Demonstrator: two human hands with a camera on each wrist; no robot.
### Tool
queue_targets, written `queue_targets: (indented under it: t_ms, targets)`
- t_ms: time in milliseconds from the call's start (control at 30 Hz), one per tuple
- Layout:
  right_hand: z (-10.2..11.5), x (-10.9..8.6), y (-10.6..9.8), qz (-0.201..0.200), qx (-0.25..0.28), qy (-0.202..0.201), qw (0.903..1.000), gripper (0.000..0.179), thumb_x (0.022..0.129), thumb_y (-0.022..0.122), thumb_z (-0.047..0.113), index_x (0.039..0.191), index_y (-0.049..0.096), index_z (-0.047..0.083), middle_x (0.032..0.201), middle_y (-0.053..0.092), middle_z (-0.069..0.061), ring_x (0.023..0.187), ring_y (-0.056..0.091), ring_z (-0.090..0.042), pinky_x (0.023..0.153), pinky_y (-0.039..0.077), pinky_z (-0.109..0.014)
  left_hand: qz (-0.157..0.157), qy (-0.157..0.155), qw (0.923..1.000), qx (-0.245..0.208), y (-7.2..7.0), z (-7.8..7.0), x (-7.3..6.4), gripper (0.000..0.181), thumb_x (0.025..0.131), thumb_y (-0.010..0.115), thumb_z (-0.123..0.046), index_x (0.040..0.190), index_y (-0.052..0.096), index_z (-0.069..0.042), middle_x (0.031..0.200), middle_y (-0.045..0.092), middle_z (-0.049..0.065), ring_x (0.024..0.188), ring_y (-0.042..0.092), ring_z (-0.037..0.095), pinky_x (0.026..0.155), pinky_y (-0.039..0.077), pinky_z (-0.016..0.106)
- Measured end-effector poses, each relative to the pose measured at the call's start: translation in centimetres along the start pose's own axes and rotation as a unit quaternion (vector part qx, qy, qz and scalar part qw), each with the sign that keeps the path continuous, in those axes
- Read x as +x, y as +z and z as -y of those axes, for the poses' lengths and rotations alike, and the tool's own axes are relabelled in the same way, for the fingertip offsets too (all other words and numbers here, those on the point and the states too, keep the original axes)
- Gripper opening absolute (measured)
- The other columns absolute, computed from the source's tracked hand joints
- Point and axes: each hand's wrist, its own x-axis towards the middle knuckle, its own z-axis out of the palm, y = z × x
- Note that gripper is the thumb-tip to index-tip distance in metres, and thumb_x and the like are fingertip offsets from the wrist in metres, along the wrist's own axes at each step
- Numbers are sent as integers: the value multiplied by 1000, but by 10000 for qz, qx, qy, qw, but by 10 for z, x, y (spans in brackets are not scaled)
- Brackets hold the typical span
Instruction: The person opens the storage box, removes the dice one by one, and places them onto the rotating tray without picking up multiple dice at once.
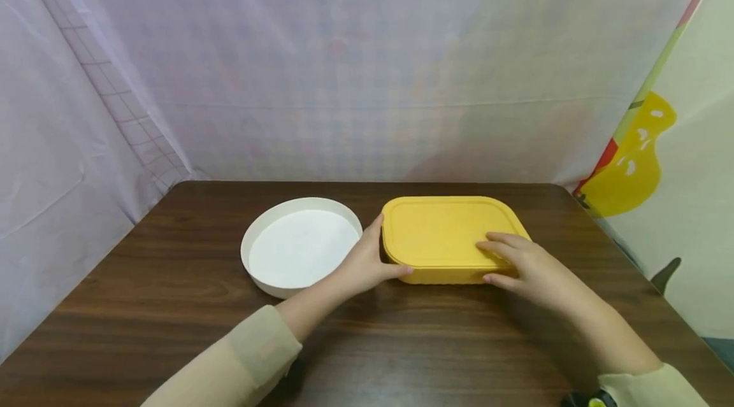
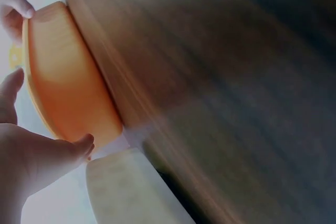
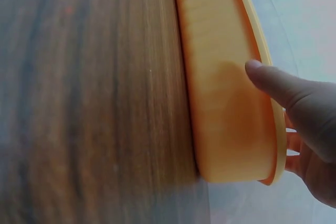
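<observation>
A yellow rectangular lidded box sits on the dark wooden table, its lid in place and its ribbed side wall showing below the rim. My left hand holds the box's near left corner, thumb along the front and fingers up the left side. On the right, my right hand grips the front right edge, with fingertips over the lid and the thumb against the front wall. What the box contains is hidden. Left of it stands a round white shallow dish, its near right side partly behind my left hand.
The brown table has its far edge close behind the box and dish. A pale patterned curtain hangs beyond that edge. To the right is a white sheet with a yellow printed shape.
</observation>
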Motion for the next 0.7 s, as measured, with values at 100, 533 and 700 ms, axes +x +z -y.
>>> queue_targets:
  t_ms: [100,533,700]
  targets:
    - [0,1,0,-47,-2,-115,9999,49,76,82,18,119,65,4,123,58,-22,113,53,-40,92,40,-56,-30,33,10000,-55,2,2,1,113,73,84,-30,152,10,-1,154,22,17,139,24,27,110,24,42]
    - [-4,0,1,-132,-216,-443,9987,47,77,79,16,120,64,3,121,59,-22,112,54,-39,90,41,-54,25,-23,9996,-284,6,5,1,115,73,85,-29,153,7,-3,157,16,14,141,21,24,111,21,39]
    - [-3,0,0,-172,-259,-521,9982,47,77,80,16,119,64,2,120,60,-22,110,55,-39,90,42,-54,10,-26,9991,-417,6,6,2,114,72,86,-28,153,10,-4,155,22,15,136,33,28,107,29,40]
